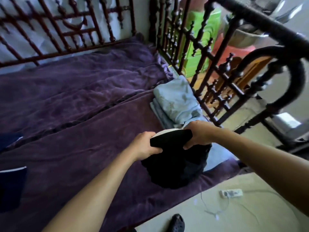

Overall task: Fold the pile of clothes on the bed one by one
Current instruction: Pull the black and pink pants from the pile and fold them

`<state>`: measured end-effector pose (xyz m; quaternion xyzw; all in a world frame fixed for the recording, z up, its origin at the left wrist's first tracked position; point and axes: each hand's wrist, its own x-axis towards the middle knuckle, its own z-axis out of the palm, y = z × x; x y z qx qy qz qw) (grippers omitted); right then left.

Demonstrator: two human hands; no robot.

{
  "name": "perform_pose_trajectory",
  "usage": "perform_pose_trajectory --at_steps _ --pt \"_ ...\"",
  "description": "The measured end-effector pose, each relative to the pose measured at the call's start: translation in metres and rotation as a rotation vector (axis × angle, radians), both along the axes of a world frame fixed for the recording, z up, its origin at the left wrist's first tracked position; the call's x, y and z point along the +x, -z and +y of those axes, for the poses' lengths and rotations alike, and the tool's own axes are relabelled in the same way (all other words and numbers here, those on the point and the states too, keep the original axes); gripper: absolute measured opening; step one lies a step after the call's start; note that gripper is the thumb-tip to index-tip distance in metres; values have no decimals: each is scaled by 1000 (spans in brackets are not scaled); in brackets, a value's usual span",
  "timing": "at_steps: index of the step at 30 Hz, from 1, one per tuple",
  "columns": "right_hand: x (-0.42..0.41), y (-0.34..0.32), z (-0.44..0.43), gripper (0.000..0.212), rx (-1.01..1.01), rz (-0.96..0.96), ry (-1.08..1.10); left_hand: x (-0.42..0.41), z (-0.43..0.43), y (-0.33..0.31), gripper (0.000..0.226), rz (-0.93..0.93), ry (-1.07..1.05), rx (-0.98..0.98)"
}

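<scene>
A black garment [175,166] with a white part at its top edge hangs bunched above the near edge of the bed [80,101], which has a purple cover. My left hand [143,144] grips its left end and my right hand [199,133] grips its right end, both holding it up. Just behind, a stack of folded light blue clothes [175,101] lies by the footboard. Dark blue cloth [11,186] lies at the bed's left edge.
A dark wooden lattice footboard [217,72] stands to the right and a reddish lattice headboard [66,30] at the back. On the floor lie a white power strip [231,192] with cables and a black shoe [176,223].
</scene>
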<state>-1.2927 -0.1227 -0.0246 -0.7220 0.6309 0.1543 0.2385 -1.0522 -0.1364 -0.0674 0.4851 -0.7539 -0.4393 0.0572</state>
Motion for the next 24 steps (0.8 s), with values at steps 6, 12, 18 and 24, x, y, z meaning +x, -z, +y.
perform_pose_trajectory --at_steps 6,12,18,24 --pt "-94 -34 -17 47 164 87 59 -105 5 3 18 270 -57 257" --pt "-142 -1 -52 62 300 144 97 -163 -17 45 48 258 -150 503" --pt "-159 71 -115 71 300 195 71 -189 -67 106 27 283 -335 594" --pt "-169 156 -159 65 99 219 19 -195 -115 150 38 -108 -381 233"
